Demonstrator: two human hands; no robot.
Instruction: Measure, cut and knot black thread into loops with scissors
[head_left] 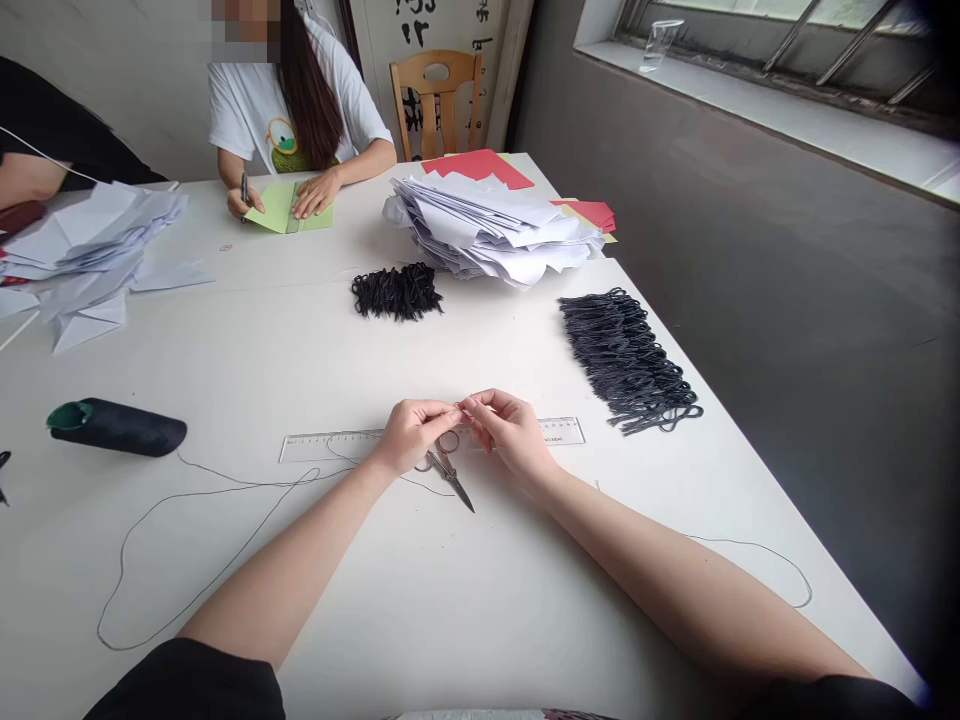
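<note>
My left hand [411, 432] and my right hand [514, 432] meet above a clear ruler [561, 432], fingertips pinched together. Dark thread [247, 486] runs under my left forearm toward them; the bit between the fingertips is too small to make out clearly. Just below my hands lie small scissors [455, 482], tip pointing down and to the right. The thread trails from a dark spool [124, 427] lying on its side at the left. Another length of thread [765, 548] curves out beyond my right forearm.
Black looped cord bundles lie at the right [626, 360] and further back [397, 292]. Behind them is a white paper stack [495, 225], with more paper [97, 240] at the left. Across the white table [300, 350], a person holds green paper [281, 207] and a pen.
</note>
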